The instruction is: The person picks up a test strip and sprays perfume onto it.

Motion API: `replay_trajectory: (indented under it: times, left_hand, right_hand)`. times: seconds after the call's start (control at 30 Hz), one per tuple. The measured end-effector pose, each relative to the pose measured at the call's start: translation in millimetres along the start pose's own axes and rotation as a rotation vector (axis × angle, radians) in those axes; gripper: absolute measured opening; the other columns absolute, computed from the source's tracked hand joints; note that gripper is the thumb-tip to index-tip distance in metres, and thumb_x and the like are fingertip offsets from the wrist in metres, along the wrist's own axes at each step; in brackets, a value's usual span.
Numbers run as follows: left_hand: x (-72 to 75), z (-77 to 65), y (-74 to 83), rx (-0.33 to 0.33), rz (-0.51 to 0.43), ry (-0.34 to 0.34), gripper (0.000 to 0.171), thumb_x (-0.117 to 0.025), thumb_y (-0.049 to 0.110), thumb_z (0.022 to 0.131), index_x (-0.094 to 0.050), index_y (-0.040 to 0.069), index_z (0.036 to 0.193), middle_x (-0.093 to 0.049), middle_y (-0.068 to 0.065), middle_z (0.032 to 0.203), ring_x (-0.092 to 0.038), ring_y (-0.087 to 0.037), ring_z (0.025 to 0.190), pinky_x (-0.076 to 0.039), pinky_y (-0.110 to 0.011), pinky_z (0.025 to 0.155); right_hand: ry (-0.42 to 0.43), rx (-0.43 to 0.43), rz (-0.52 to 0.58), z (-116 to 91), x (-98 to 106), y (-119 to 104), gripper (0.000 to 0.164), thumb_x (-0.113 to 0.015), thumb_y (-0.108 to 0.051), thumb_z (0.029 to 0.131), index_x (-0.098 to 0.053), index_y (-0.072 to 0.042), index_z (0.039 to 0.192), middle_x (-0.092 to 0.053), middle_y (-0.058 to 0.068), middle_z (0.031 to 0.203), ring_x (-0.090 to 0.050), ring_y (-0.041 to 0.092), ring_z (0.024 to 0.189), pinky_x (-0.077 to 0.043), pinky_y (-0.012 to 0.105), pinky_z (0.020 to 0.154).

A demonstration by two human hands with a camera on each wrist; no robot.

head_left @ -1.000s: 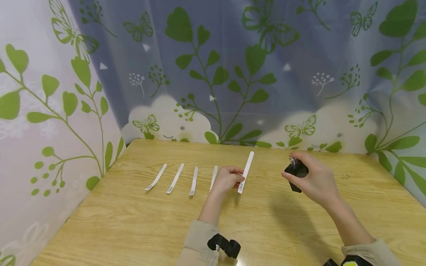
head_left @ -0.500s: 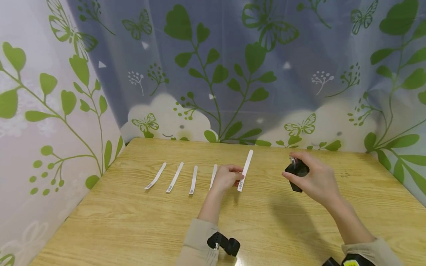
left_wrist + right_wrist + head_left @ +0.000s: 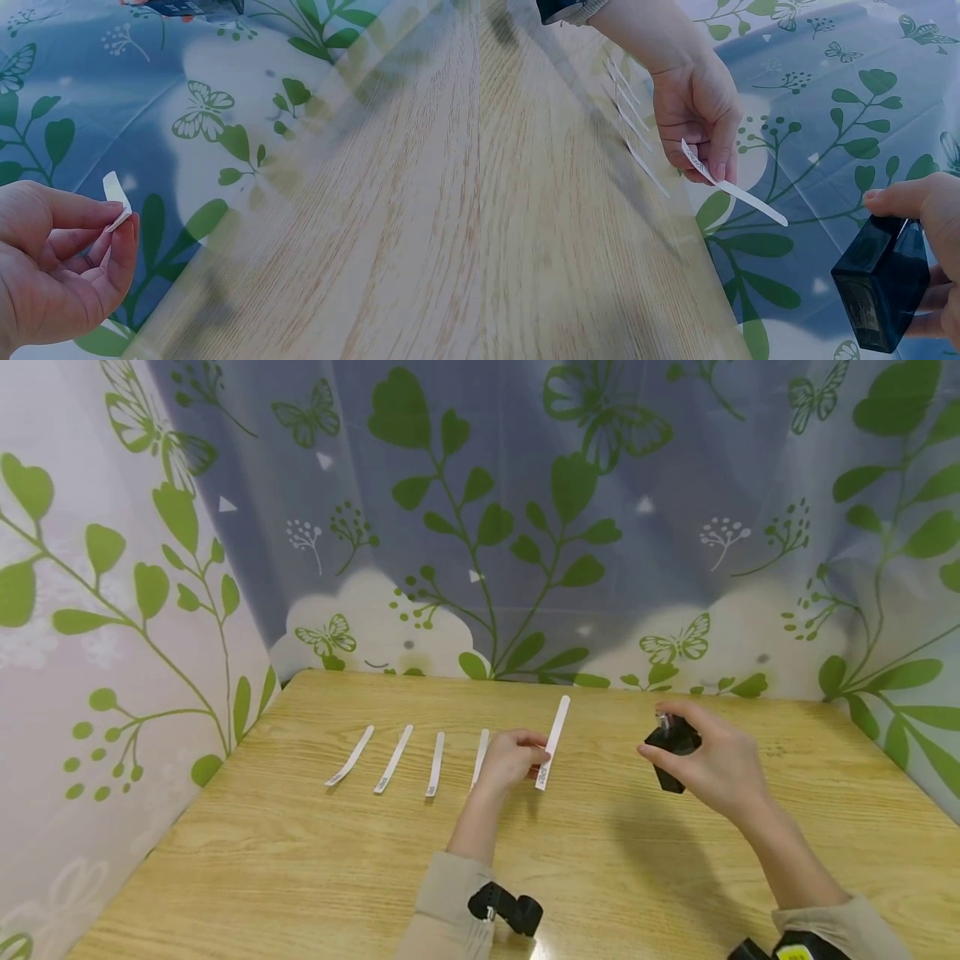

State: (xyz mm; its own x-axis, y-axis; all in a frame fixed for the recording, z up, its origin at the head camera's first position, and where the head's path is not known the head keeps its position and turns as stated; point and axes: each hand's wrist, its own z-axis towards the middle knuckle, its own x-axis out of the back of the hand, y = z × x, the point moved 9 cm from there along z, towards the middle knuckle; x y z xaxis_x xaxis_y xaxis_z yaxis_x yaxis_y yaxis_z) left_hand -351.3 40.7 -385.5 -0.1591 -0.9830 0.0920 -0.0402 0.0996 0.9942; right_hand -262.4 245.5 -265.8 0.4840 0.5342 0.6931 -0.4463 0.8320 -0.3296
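Between thumb and fingers, my left hand [image 3: 512, 760] pinches a white paper test strip [image 3: 557, 729], lettered at its lower end and held above the table. The left wrist view shows that strip [image 3: 115, 196] nearly end-on at the fingertips. To the right, my right hand [image 3: 716, 764] grips a black, angular perfume bottle [image 3: 670, 760] in the air, one finger at its clear spray top. In the right wrist view the bottle [image 3: 881, 281] tilts, its base toward the camera, and the strip [image 3: 754, 204] is a short distance from it.
Several more white strips lie in a row on the wooden table [image 3: 315, 868], left of my left hand; the leftmost strip [image 3: 352, 756] bends up at one end. A patterned curtain [image 3: 480, 527] hangs along the table's back edge. Black cameras are strapped to both sleeves.
The perfume bottle and right hand have shifted very slightly to the right. The left hand still holds the strip in nearly the same place; the head view has tipped a little.
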Motion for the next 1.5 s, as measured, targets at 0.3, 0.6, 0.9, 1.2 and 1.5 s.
replay_trajectory:
  times: [0.3,0.6,0.9,1.2,1.5]
  left_hand:
    - [3.2,2.1,-7.4,0.016,-0.005,0.028,0.02,-0.061,-0.008,0.079,-0.065,-0.007,0.099,-0.063,-0.011,0.08,-0.057,-0.015,0.064,-0.054,-0.03,0.063]
    - [4.9,1.8,-9.8,0.021,-0.019,0.043,0.021,-0.062,-0.007,0.078,-0.066,-0.006,0.099,-0.063,-0.011,0.08,-0.057,-0.015,0.065,-0.053,-0.029,0.063]
    - [5.4,1.5,-10.6,0.021,-0.024,0.045,0.021,-0.062,-0.007,0.078,-0.065,-0.007,0.099,-0.063,-0.011,0.08,-0.056,-0.015,0.064,-0.054,-0.029,0.062]
    - [5.7,1.9,-10.8,0.018,-0.031,0.051,0.02,-0.062,-0.008,0.078,-0.065,-0.007,0.097,-0.062,-0.011,0.079,-0.056,-0.014,0.062,-0.053,-0.028,0.061]
    - [7.0,3.0,-8.4,0.011,-0.018,0.062,0.019,-0.062,-0.007,0.079,-0.066,-0.007,0.097,-0.064,-0.011,0.08,-0.056,-0.014,0.062,-0.055,-0.035,0.066]
  right_hand:
    - [-0.047,-0.084,0.045,-4,5,3,0.054,-0.077,-0.027,0.075,-0.057,-0.008,0.122,-0.063,0.018,0.102,-0.061,0.033,0.077,-0.045,0.036,0.053]
    - [-0.052,-0.113,0.058,-5,12,3,0.056,-0.077,-0.027,0.076,-0.056,-0.009,0.125,-0.062,0.022,0.104,-0.062,0.037,0.079,-0.046,0.036,0.052]
    - [-0.05,-0.117,0.039,-6,14,6,0.058,-0.078,-0.028,0.075,-0.056,-0.009,0.126,-0.062,0.023,0.105,-0.062,0.037,0.078,-0.047,0.038,0.054]
    - [-0.053,-0.11,0.03,-6,15,6,0.059,-0.078,-0.028,0.074,-0.056,-0.008,0.125,-0.062,0.023,0.104,-0.062,0.036,0.078,-0.047,0.038,0.054]
    - [-0.029,-0.076,0.0,-5,17,5,0.057,-0.08,-0.027,0.072,-0.058,-0.007,0.122,-0.064,0.021,0.102,-0.062,0.035,0.077,-0.045,0.038,0.054]
